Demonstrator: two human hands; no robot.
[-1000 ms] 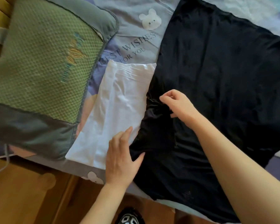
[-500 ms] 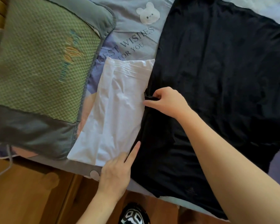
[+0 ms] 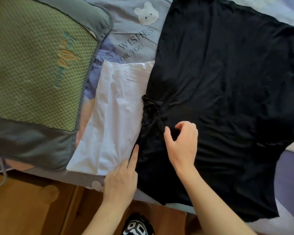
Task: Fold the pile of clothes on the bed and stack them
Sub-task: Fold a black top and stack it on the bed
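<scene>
A large black shirt (image 3: 227, 92) lies spread over the bed, its left sleeve bunched into wrinkles (image 3: 153, 109) near the middle. A folded white garment (image 3: 115, 119) lies flat just to its left, touching its edge. My right hand (image 3: 182, 145) sits on the black shirt just right of the bunched sleeve, thumb and curled fingers pinching a fold of the black cloth. My left hand (image 3: 122, 178) rests at the bed's near edge, its index finger straight and pressing where the white garment meets the black shirt.
A green and grey quilted pillow (image 3: 34, 78) fills the left of the bed. The printed grey-blue sheet (image 3: 131, 39) shows beyond the white garment. Wooden floor (image 3: 32, 209) and a patterned shoe (image 3: 137, 226) lie below the bed's near edge.
My right hand drew back from the shirt's left edge toward me and to the right, leaving the sleeve bunched on the shirt. My left hand stayed at the seam.
</scene>
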